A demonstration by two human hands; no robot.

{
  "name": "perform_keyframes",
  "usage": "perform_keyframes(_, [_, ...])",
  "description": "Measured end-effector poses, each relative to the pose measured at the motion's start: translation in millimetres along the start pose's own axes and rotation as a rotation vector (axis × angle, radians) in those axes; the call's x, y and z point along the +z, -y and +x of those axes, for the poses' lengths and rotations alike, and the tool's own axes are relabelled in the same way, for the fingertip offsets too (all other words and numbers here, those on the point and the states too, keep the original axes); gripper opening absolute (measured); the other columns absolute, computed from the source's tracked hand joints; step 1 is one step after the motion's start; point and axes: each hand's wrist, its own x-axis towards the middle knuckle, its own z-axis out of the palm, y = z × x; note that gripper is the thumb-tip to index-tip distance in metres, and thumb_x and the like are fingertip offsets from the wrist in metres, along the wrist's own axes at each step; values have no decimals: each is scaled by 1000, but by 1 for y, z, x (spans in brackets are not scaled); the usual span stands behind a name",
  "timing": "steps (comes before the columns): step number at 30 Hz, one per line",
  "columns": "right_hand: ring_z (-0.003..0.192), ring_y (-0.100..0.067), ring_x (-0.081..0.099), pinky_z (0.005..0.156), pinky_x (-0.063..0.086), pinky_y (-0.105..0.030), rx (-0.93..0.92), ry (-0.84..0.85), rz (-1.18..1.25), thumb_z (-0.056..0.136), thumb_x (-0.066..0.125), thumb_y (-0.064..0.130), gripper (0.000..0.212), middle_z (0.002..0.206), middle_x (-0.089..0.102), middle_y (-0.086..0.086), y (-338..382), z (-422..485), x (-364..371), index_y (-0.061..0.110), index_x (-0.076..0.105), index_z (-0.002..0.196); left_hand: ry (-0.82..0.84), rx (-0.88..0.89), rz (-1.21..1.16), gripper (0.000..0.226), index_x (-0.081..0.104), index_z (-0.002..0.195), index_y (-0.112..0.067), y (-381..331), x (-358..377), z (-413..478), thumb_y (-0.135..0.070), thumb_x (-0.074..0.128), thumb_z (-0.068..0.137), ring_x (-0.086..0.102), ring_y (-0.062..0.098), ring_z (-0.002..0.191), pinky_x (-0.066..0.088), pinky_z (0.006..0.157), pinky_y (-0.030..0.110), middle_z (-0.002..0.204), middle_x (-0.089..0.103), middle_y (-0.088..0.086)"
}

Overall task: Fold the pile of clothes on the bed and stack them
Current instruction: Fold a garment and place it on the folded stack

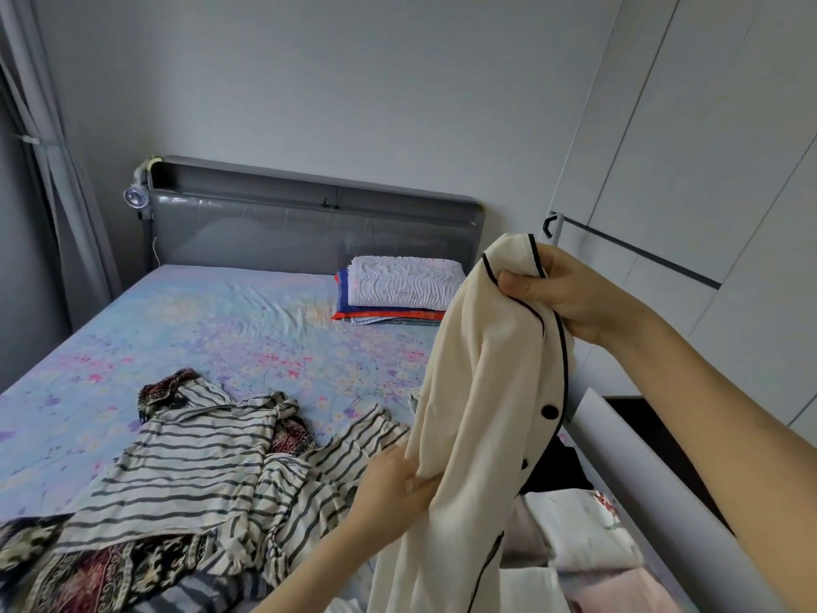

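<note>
Head view: right hand (570, 298), raised with arm outstretched, is gripping the collar of a cream button-up top (477, 391) while left hand (393, 484) is pinching its fabric lower down, the garment hanging above the bed (221, 320) beside striped clothes (199, 462).

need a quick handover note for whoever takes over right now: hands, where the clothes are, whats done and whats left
Right hand: grips the collar of the cream shirt, held up over the bed.
Left hand: pinches the same shirt lower down.
Unfolded on the bed: striped garment, with patterned fabric under it.
Done: pale folded pieces at lower right look like a stack begun.
Left: fold the cream shirt, then the striped and patterned ones, and stack them.
</note>
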Motion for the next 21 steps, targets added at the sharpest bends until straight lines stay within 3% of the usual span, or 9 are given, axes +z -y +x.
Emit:
perform_keyframes(4, [77, -7, 69, 67, 54, -19, -6, -49, 32, 42, 88, 58, 50, 81, 72, 7, -2, -4, -10, 28, 77, 80, 159, -97, 117, 68, 71, 77, -3, 20, 0, -13, -59, 33, 71, 58, 22, 83, 41, 67, 28, 84, 66, 12])
perform_keyframes(6, [78, -8, 69, 67, 54, -20, -10, -58, 30, 42, 88, 57, 51, 82, 73, 6, -3, -7, -16, 27, 76, 82, 202, -143, 147, 61, 70, 79, -2, 23, 0, -16, -57, 42, 79, 58, 22, 82, 38, 64, 26, 87, 66, 12])
perform_keyframes(8, [79, -8, 70, 67, 54, -19, -1, -68, 23, 43, 87, 56, 53, 83, 73, 6, -5, -11, -21, 26, 75, 84, 229, -220, 174, 44, 66, 78, -2, 27, -6, -13, -41, 51, 92, 59, 23, 76, 36, 60, 27, 88, 66, 12])
perform_keyframes(11, [86, -9, 70, 72, 56, -20, 40, -126, -78, 54, 82, 53, 57, 90, 74, 6, -12, -18, -34, 19, 69, 98, 249, -315, 223, 31, 67, 77, -9, 37, -38, -2, -28, 53, 96, 64, 23, 76, 46, 67, 25, 87, 69, 7])
perform_keyframes(14, [96, -13, 69, 87, 55, -26, 134, -195, -242, 79, 70, 26, 29, 100, 73, 2, -31, -29, -51, 15, 67, 106, 176, -374, 208, 17, 71, 90, -8, 49, -85, 6, -20, 59, 92, 63, 21, 81, 48, 72, 20, 88, 67, 4])
perform_keyframes(16, [102, -17, 66, 93, 53, -29, 194, -195, -366, 84, 67, 18, 24, 107, 71, -2, -51, -37, -57, 14, 67, 108, 154, -352, 281, 14, 69, 89, -6, 51, -113, 8, -15, 59, 92, 56, 19, 76, 40, 61, 14, 79, 59, -2])
perform_keyframes(18, [107, -14, 63, 101, 46, -32, 218, -222, -421, 85, 68, 17, 24, 113, 67, 2, -69, -45, -56, 18, 67, 109, 187, -300, 382, 15, 65, 87, -3, 47, -136, 9, -12, 55, 94, 50, 20, 75, 33, 61, 24, 72, 49, -7])
perform_keyframes(21, [99, 0, 60, 96, 44, -26, 187, -333, -341, 84, 69, 14, 25, 106, 65, 12, -83, -54, -46, 27, 64, 106, 139, -288, 433, 27, 48, 71, -14, 41, -162, 1, -12, 46, 98, 47, 20, 67, 31, 59, 19, 67, 45, -4])
